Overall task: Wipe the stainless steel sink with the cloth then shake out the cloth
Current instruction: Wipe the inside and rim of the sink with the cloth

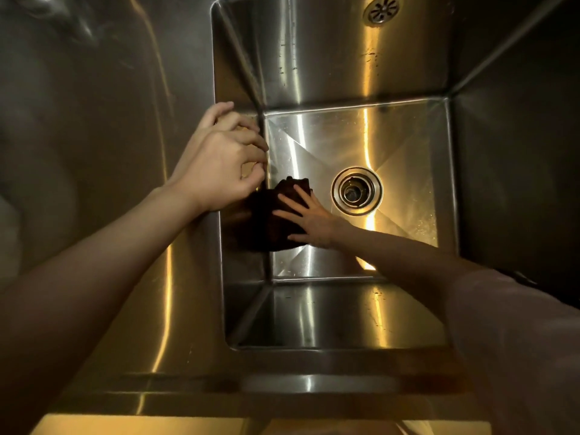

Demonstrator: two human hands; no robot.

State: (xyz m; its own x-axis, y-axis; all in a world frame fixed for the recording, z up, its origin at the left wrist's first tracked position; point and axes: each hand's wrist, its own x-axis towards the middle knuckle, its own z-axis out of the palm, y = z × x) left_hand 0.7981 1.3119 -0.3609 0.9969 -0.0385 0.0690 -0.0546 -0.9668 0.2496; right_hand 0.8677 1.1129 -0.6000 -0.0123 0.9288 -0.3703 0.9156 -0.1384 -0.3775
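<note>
While the right hand (309, 219) lies flat with fingers spread and straight on the cloth (270, 221), it presses that cloth against the sink (361, 315) where the floor meets the left wall. Cloth: dark, bunched, lying at the left edge of the basin floor and running partly up the left wall; its reflection in the steel makes the exact outline hard to fix. Its longer dimension runs roughly front to back along the wall, with a crumpled peak pointing toward the far side. It sits just beside the drain (357, 190), not touching it. Basin contents: the cloth and the drain fitting with its strainer basket; nothing further can be made out. A second round perforated fitting, the overflow (383, 8), sits high on the far wall. The left hand (224, 164) rests on the rim at the sink's left edge, fingers loosely curled; whether it holds anything cannot be told. A pale sleeve (518, 334) covers the right upper arm. Counter (94, 105) extends left of the basin.
</note>
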